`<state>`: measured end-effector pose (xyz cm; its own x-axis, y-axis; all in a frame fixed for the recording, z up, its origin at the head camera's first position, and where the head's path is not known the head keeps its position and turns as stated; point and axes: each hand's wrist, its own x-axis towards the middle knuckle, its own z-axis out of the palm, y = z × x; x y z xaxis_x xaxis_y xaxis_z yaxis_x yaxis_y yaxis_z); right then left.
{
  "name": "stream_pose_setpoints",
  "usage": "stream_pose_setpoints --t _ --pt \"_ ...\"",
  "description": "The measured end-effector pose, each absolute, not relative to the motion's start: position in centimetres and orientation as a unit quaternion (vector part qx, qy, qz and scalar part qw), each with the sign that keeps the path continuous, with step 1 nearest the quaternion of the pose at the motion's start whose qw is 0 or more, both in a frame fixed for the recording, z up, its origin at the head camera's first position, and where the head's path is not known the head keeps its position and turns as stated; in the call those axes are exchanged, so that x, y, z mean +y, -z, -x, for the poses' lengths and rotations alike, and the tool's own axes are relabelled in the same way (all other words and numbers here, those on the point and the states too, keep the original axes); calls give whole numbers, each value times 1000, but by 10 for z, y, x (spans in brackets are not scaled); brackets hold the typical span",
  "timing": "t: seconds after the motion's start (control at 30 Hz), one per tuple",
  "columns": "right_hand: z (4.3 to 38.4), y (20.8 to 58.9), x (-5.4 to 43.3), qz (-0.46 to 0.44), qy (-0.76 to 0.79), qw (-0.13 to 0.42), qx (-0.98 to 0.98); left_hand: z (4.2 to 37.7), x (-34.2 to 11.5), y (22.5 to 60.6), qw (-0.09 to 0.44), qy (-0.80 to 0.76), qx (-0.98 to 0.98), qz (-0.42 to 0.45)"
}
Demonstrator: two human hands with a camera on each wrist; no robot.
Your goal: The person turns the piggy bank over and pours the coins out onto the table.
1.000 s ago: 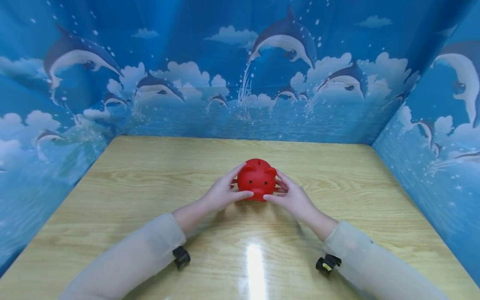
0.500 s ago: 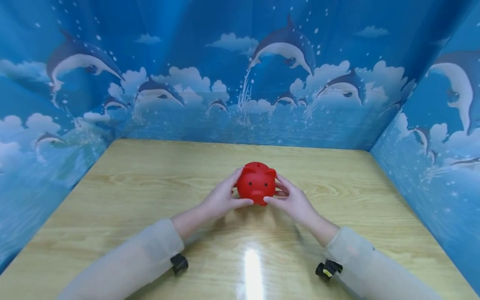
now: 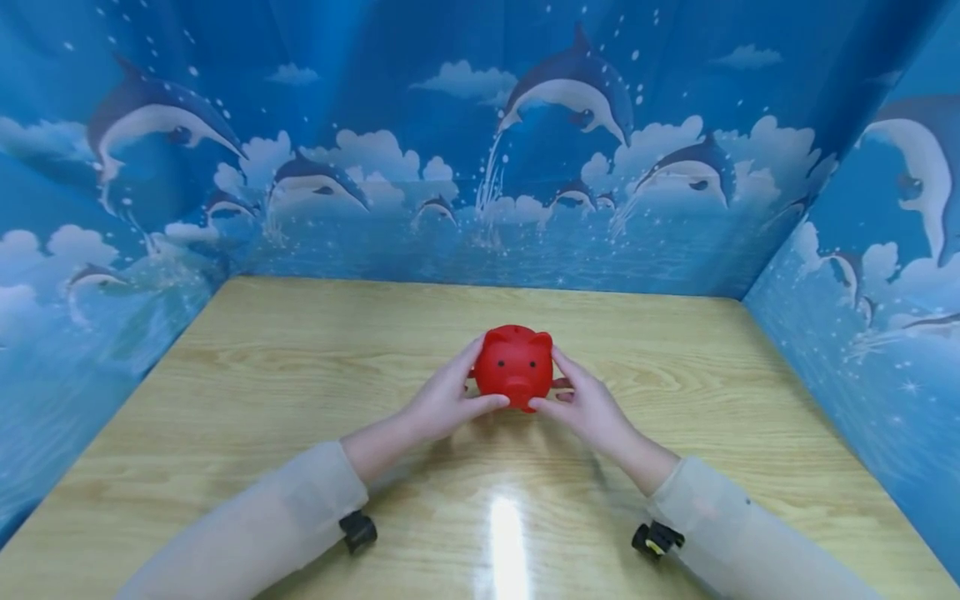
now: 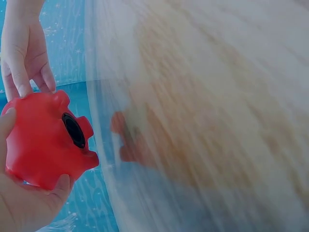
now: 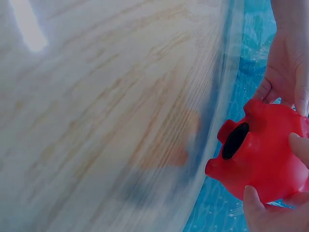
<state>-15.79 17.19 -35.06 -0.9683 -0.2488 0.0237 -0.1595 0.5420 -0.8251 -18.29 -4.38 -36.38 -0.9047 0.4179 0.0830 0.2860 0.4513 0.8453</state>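
Note:
A red pig-shaped piggy bank (image 3: 513,375) is held between both hands, its face with two dark eyes turned toward me. My left hand (image 3: 446,398) grips its left side, thumb low by the snout. On the opposite side my right hand (image 3: 590,407) grips it in the same way, its other fingers partly hidden behind the body. Both wrist views show the underside with stubby feet and a black oval plug (image 4: 73,130). The feet stand apart from their reflection in the tabletop, so the piggy bank (image 5: 270,154) is raised off it.
A glossy wood-grain table (image 3: 300,333) lies beneath the hands, with a bright light reflection near the front. Blue dolphin-print curtains (image 3: 420,225) rise along its back and sides. A small black device (image 3: 358,530) sits at the left cuff, another (image 3: 657,539) at the right.
The piggy bank's face has tipped slightly upward, its top slot now less visible. Both hands keep their grip, and the head view has shifted a little.

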Motion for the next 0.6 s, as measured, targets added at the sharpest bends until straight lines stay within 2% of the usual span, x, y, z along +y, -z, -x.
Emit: stream_pose_setpoints --t 0.33,0.6 --pt "159 351 173 105 474 43 873 185 -47 361 66 -459 859 -218" --pt "159 347 172 90 502 60 858 186 -51 362 21 -392 882 -261"
